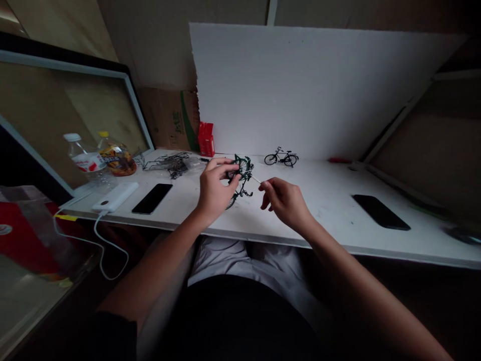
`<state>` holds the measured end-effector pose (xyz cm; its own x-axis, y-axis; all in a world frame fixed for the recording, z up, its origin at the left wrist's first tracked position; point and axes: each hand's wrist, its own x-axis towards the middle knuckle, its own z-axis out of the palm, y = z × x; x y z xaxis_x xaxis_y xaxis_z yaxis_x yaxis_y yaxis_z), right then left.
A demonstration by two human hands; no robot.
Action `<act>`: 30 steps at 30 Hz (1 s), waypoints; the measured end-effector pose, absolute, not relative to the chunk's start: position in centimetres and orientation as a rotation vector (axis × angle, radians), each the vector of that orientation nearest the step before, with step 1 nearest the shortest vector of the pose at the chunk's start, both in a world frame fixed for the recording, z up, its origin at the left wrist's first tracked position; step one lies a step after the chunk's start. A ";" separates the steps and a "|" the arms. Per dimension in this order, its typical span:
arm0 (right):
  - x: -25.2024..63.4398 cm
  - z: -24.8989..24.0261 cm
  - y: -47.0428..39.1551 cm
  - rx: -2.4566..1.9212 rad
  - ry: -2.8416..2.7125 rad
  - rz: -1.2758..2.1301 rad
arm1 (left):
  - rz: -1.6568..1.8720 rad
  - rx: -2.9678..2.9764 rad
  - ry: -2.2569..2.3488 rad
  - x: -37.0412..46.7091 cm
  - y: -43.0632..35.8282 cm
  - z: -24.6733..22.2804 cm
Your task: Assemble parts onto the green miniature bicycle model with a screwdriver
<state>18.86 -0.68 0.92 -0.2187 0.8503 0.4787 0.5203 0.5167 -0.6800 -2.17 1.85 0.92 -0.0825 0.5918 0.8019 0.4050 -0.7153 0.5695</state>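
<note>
Item: my left hand [214, 189] pinches small bicycle [240, 178]; right hand [286, 201] pinches thin stick [256, 179], tip pointing left at it.

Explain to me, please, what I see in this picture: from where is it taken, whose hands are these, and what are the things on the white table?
There is one picture, taken by a camera worn on a person's head, looking forward and down, so the two bare arms are the person's own. No machine is present.

The left hand holds a small dark green model bicycle above the white table. The right hand pinches a thin white stick whose tip reaches the model.

On the table lie a finished model bicycle near the white backboard, a heap of wire parts, a red box, two bottles, a white power bank with a cable, and two black phones, one at each side.
</note>
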 end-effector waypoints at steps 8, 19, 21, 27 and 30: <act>20.1 -0.4 2.1 -0.971 -1.620 0.514 | 1.621 1.590 0.925 -3.3 3.1 1.1; 20.6 0.3 2.1 -0.792 -1.631 0.639 | 1.495 1.606 0.837 -1.3 1.2 1.0; 20.7 0.6 2.0 -0.780 -1.589 0.705 | 1.506 1.614 0.844 -1.2 1.0 1.0; 20.8 1.3 1.8 -0.813 -1.449 0.791 | 1.544 1.522 0.785 -0.8 1.0 0.8; 20.7 1.4 1.8 -0.830 -1.415 0.793 | 1.436 1.505 0.781 -1.0 1.2 1.0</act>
